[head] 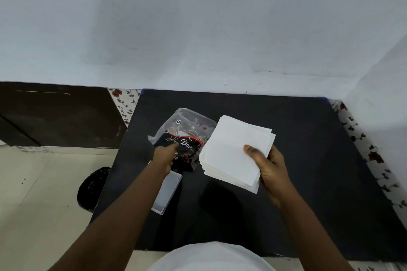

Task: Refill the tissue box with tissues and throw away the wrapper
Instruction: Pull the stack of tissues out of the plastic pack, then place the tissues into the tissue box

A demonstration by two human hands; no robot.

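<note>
My right hand point(269, 166) grips a thick stack of white square tissues point(233, 149) by its right edge, thumb on top, above the black table point(308, 160). My left hand point(165, 156) pinches the clear-and-dark printed plastic wrapper point(185, 134), which hangs open toward the wall. A pale translucent flat piece, perhaps the tissue box or its lid point(167, 191), lies on the table under my left wrist, partly hidden by the arm.
A black plastic bag point(92, 189) sits on the tiled floor left of the table. A dark wooden panel point(55, 114) stands at the left by the wall. Floral cloth point(374, 156) shows along the table's right edge. The wall is close behind.
</note>
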